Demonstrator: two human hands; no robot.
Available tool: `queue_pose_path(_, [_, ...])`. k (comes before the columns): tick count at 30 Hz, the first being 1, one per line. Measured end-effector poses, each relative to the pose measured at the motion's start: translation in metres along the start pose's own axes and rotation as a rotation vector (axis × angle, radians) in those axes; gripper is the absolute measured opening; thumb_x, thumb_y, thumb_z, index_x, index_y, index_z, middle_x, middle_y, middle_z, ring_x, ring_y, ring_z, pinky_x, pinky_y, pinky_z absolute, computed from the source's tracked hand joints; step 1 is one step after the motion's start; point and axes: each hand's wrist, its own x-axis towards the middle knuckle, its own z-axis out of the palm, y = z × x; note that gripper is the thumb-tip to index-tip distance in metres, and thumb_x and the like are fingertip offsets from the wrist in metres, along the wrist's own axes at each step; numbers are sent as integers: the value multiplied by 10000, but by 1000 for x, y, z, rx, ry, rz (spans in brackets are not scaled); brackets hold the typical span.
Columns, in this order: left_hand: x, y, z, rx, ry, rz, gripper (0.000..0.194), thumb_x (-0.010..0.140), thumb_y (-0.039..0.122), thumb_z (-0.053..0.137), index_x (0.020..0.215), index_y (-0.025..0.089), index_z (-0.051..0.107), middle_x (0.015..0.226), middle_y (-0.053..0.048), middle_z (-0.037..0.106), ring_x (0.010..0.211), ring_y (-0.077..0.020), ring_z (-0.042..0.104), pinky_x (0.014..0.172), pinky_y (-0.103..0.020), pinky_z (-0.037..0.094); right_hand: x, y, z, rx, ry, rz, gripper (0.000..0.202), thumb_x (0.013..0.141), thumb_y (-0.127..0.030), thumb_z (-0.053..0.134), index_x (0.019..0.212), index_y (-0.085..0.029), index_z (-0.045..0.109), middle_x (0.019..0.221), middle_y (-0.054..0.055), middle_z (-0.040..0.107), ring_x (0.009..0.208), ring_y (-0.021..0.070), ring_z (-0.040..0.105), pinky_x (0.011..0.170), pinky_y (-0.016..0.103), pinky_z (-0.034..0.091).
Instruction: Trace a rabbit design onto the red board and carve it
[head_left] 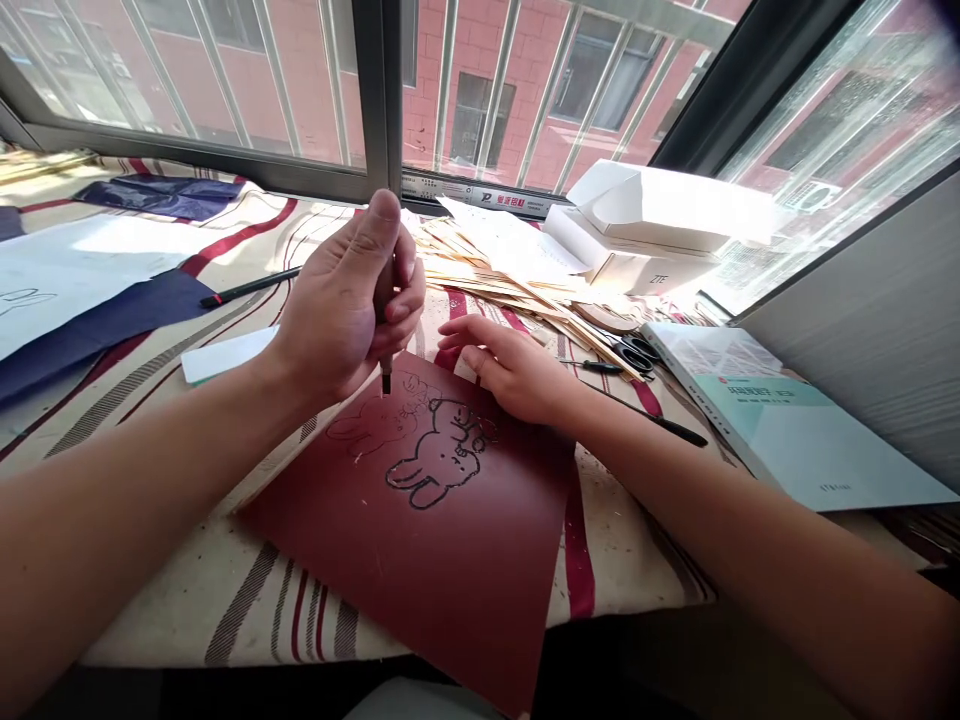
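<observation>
A dark red board [465, 560] lies at an angle on the striped cloth, its near corner past the table's front edge. Cut into it is a rabbit-like figure [439, 455] in dark lines, and a fainter rabbit outline [367, 425] shows to its left. My left hand [360, 290] is wrapped round the handle of an upright carving tool [386, 375], whose tip points down over the board's far part; I cannot tell whether it touches. My right hand [517, 370] rests at the board's far right edge, fingers loosely apart and holding nothing.
Thin wood strips [517, 285] and a white box [645, 240] are by the window. To the right are scissors [636, 352], a screwdriver-like tool [600, 367] and a book [795, 420]. A black pen [251, 287] and dark blue sheets [112, 325] lie left.
</observation>
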Motion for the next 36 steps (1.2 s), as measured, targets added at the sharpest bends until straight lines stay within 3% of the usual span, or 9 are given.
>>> queue_pose_path(2, [0, 1, 1, -15, 7, -39, 555, 1057, 578, 651, 657, 221, 509, 467, 75, 337, 369, -60, 200, 359, -202, 170, -8, -6, 5, -77, 33, 25, 370, 1072, -204, 426, 1378, -148, 625, 1328, 162, 773, 1221, 310, 694, 1093, 517, 527])
queue_pose_path(5, [2, 1, -1, -43, 32, -102, 669, 1106, 646, 493, 593, 217, 462, 444, 70, 251, 382, -73, 148, 362, -212, 145, -17, -8, 9, -213, 3, -161, 397, 1109, -257, 382, 1389, -117, 625, 1329, 202, 761, 1230, 337, 662, 1092, 542, 511])
queue_pose_path(8, [2, 1, -5, -33, 75, -147, 710, 1153, 602, 352, 573, 210, 466, 446, 53, 269, 379, -82, 164, 367, -221, 147, -17, 0, 8, -248, -20, -317, 426, 1140, -290, 339, 1408, -116, 621, 1281, 196, 771, 1210, 320, 653, 1066, 520, 524])
queue_pose_path(14, [-4, -1, -12, -1, 154, -56, 650, 1122, 560, 508, 576, 211, 480, 464, 60, 289, 380, -84, 204, 374, -233, 176, -11, 16, -1, -252, -25, -447, 402, 1138, -279, 369, 1427, -124, 602, 1265, 193, 766, 1169, 308, 647, 1026, 508, 546])
queue_pose_path(20, [0, -7, -5, 48, 127, 18, 592, 1073, 530, 652, 601, 210, 493, 492, 62, 343, 365, -62, 256, 360, -222, 165, -13, 14, -1, -227, -13, -446, 389, 1122, -252, 436, 1431, -69, 587, 1255, 212, 763, 1135, 304, 668, 987, 485, 566])
queue_pose_path(25, [1, -4, 5, 58, 113, -115, 628, 1149, 508, 482, 598, 210, 437, 488, 61, 282, 384, -60, 177, 375, -209, 132, -13, 14, -1, -222, -32, -432, 388, 1099, -226, 455, 1430, -67, 581, 1289, 218, 753, 1185, 316, 671, 998, 488, 559])
queue_pose_path(32, [0, -7, 15, 136, 179, -48, 604, 1177, 361, 377, 595, 213, 451, 498, 47, 302, 390, -80, 204, 392, -243, 172, -13, 11, -2, -230, -43, -425, 398, 1102, -236, 444, 1422, -55, 597, 1313, 222, 748, 1215, 326, 663, 1028, 499, 541])
queue_pose_path(36, [-1, -7, 14, 184, 153, -67, 585, 1171, 355, 413, 605, 211, 447, 492, 50, 302, 410, -88, 211, 396, -245, 164, -14, 11, -3, -227, -38, -436, 424, 1097, -226, 437, 1418, -11, 611, 1282, 234, 750, 1183, 328, 665, 1020, 494, 540])
